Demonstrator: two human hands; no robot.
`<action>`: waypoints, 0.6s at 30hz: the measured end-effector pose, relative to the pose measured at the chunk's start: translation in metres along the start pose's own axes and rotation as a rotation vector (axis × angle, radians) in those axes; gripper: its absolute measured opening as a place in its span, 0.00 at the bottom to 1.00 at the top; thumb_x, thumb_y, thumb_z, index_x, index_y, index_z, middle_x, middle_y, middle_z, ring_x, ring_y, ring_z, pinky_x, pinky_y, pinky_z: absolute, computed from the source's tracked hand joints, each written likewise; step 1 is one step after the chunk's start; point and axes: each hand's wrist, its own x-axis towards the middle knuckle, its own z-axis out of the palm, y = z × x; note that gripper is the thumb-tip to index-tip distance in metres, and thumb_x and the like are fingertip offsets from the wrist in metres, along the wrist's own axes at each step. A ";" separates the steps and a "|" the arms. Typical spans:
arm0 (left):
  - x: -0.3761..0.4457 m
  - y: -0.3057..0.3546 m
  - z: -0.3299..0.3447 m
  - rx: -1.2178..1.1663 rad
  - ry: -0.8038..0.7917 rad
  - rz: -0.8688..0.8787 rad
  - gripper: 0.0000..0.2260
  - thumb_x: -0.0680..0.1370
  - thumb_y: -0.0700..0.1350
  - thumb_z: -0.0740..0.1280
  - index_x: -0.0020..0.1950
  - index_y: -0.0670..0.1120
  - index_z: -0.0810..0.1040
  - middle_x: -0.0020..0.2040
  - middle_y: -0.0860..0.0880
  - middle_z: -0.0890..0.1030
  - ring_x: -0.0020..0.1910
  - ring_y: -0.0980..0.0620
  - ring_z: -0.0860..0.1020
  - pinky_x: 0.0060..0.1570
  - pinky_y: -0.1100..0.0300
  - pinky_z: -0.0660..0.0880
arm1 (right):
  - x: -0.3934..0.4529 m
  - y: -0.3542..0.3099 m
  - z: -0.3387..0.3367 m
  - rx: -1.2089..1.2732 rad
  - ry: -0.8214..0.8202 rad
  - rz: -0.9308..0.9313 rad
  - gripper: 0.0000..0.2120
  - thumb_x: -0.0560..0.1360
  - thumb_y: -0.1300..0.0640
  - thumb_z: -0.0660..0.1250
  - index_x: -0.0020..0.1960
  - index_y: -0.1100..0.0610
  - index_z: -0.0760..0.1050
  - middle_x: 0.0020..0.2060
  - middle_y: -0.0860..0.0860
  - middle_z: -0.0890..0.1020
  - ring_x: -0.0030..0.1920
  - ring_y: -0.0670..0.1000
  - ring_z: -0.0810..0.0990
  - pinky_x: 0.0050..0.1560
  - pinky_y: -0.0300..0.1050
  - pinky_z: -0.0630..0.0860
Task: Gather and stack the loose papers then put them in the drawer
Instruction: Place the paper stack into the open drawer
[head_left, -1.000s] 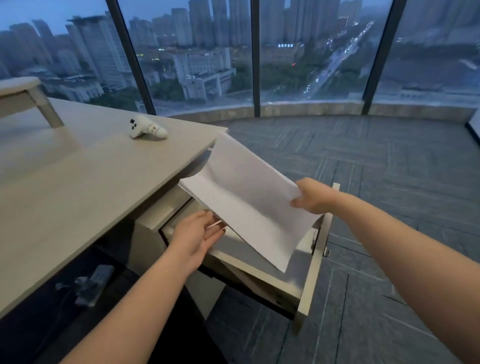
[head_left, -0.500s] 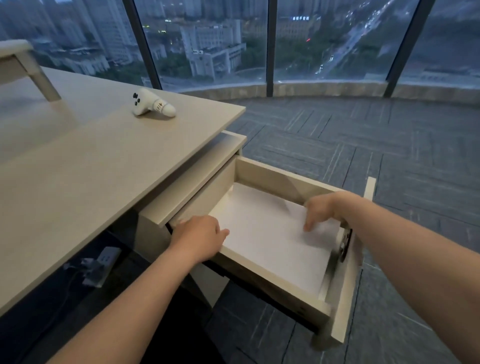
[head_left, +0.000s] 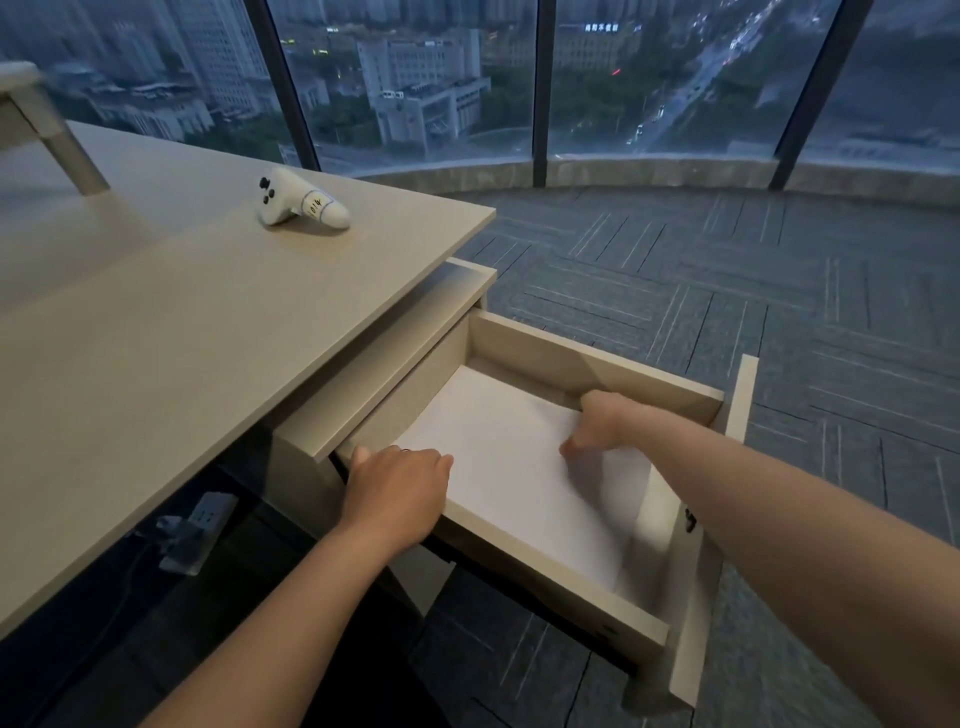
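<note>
The right hand (head_left: 602, 423) has its fingers curled downward, the tips pressing on the stack of papers (head_left: 519, 467) near its far right corner; whether they pinch a sheet or only push on it cannot be told. Its bare forearm slants in from the lower right, above the drawer's front panel. The left hand (head_left: 397, 499) lies palm down on the near side wall of the drawer (head_left: 550, 582), fingers bent over the edge toward the papers, forearm rising from the bottom of the frame. The papers are plain white, smooth and rectangular, lying flat on the floor of the open drawer. The drawer is a pale, matte wood-grain box pulled out from under the desk (head_left: 208, 322), whose top has the same flat, light finish. A small white controller (head_left: 298, 205), rounded, with dark buttons, rests on the desk.
</note>
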 end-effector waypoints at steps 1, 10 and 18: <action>-0.001 0.001 -0.001 -0.004 0.003 0.004 0.15 0.84 0.42 0.51 0.51 0.53 0.75 0.46 0.55 0.81 0.46 0.50 0.77 0.54 0.50 0.64 | -0.004 -0.002 0.001 -0.077 0.066 -0.007 0.29 0.68 0.39 0.74 0.61 0.56 0.73 0.59 0.53 0.81 0.56 0.58 0.81 0.50 0.48 0.74; -0.005 -0.008 -0.006 -0.109 -0.010 0.009 0.18 0.85 0.47 0.49 0.48 0.52 0.77 0.43 0.54 0.82 0.45 0.50 0.77 0.58 0.49 0.67 | -0.109 0.022 0.007 -0.262 0.312 -0.292 0.25 0.74 0.31 0.62 0.67 0.40 0.72 0.62 0.42 0.79 0.67 0.48 0.73 0.70 0.53 0.63; -0.013 -0.004 -0.013 -0.257 -0.007 0.041 0.16 0.84 0.55 0.53 0.52 0.54 0.80 0.48 0.57 0.84 0.45 0.55 0.79 0.65 0.52 0.64 | -0.147 0.038 0.030 -0.032 0.444 -0.164 0.32 0.69 0.23 0.46 0.53 0.37 0.81 0.55 0.36 0.83 0.70 0.41 0.70 0.78 0.57 0.43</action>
